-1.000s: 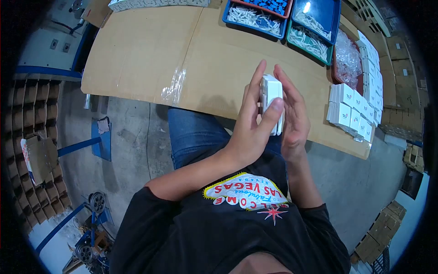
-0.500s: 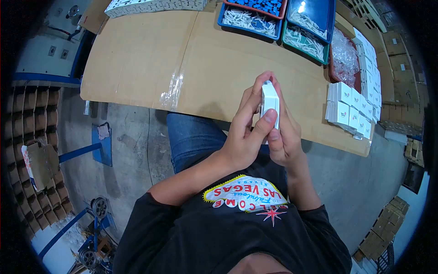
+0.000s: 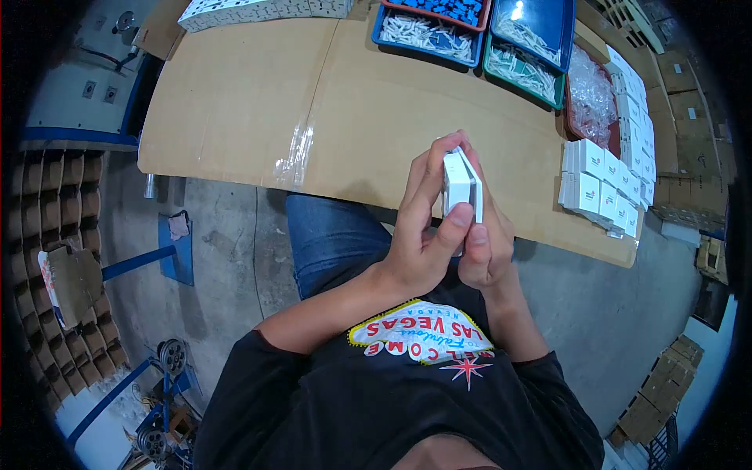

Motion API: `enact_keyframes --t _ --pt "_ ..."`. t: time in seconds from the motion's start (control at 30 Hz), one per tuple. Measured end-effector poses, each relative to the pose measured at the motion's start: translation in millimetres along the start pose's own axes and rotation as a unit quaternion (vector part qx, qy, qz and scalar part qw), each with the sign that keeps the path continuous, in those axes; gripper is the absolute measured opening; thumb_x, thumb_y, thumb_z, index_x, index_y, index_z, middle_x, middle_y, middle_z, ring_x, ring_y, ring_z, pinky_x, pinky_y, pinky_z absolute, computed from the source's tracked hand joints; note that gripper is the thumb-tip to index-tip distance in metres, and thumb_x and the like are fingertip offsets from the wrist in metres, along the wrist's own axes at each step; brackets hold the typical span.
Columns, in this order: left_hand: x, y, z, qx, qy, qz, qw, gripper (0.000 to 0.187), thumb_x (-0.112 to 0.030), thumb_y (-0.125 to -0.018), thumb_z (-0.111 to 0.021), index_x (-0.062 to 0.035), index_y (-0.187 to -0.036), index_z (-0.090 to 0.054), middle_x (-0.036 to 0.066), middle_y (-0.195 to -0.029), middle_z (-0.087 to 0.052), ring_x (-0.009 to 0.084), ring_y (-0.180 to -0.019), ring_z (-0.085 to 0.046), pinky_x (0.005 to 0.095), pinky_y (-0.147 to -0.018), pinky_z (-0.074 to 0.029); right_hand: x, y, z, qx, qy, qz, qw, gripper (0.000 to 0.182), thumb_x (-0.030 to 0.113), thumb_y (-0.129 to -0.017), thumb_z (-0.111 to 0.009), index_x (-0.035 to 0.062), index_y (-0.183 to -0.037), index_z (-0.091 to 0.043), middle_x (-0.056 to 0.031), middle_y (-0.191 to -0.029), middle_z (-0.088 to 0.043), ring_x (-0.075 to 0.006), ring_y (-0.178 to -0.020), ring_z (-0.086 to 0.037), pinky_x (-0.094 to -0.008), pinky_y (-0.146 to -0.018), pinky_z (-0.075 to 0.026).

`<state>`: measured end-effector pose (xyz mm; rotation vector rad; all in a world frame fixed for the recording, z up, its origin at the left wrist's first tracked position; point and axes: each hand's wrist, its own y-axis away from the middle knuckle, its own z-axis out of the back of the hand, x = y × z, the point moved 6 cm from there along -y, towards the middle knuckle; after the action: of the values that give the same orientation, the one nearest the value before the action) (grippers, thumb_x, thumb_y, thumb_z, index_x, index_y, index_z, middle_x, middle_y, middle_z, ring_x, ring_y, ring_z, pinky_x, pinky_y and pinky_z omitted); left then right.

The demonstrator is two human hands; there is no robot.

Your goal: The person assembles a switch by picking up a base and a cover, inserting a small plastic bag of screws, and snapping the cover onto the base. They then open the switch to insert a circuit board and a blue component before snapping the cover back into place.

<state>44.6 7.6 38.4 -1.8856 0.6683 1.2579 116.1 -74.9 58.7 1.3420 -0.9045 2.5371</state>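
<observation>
A small white box [image 3: 457,184] stands on edge between my two hands, above the near edge of the cardboard-covered table. Fingers of my left hand [image 3: 423,211] wrap the box's left side, with the thumb pressed on its lower end. Along the right side, my right hand [image 3: 489,239] is closed around it, the thumb beside the left thumb. A thin white panel [image 3: 477,192] slants along the box's right side, with a dark narrow gap between them. Whatever lies inside the box is hidden.
Cardboard covers the table [image 3: 235,102]. At the back stand a blue tray [image 3: 392,48] and a green tray [image 3: 548,100] with white pieces, and blue pieces in a red tray [image 3: 487,22]. Stacked white boxes [image 3: 591,192] sit right, near a bin of clear plastic [image 3: 589,94].
The white box has turned in my hands, so a broad face and a gap beside the panel now show. Both hands stay nearly in place, with the fingertips slightly lower.
</observation>
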Motion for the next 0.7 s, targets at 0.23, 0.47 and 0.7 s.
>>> enact_keyframes --t 0.23,0.47,0.7 --pt "1.3 -7.2 3.0 -0.011 0.037 0.024 0.999 0.067 -0.031 -0.103 -0.055 0.0039 -0.156 -0.032 0.019 -0.147 -0.043 0.0278 -0.134 -0.046 0.0385 -0.113 -0.036 -6.7 -3.2 -3.9 -0.014 -0.084 -0.041 0.996 0.072 0.042 -0.109 -0.033 -0.0137 -0.154 -0.032 -0.0344 -0.161 -0.030 -0.0444 -0.150 -0.034 -0.0464 -0.121 -0.031" --pt "4.9 -14.3 17.2 0.000 -0.068 -0.007 0.998 0.071 -0.032 -0.099 -0.058 -0.0005 -0.158 -0.034 0.020 -0.145 -0.040 0.0275 -0.129 -0.046 0.0383 -0.110 -0.037 -24.6 -7.6 -0.3 -0.074 -0.235 -0.139 0.959 0.069 0.039 -0.104 -0.057 -0.0042 -0.155 -0.038 -0.0261 -0.162 -0.036 -0.0354 -0.151 -0.035 -0.0471 -0.121 -0.032" --pt "-2.4 -12.5 25.3 0.015 -0.175 -0.109 0.978 0.073 -0.043 -0.095 -0.059 0.0015 -0.151 -0.046 0.026 -0.143 -0.039 0.0360 -0.127 -0.046 0.0420 -0.109 -0.038 -12.2 -6.9 -1.3 -0.049 -0.205 -0.118 0.970 0.065 0.032 -0.103 -0.060 -0.0069 -0.152 -0.042 -0.0258 -0.156 -0.045 -0.0335 -0.143 -0.049 -0.0423 -0.107 -0.050"
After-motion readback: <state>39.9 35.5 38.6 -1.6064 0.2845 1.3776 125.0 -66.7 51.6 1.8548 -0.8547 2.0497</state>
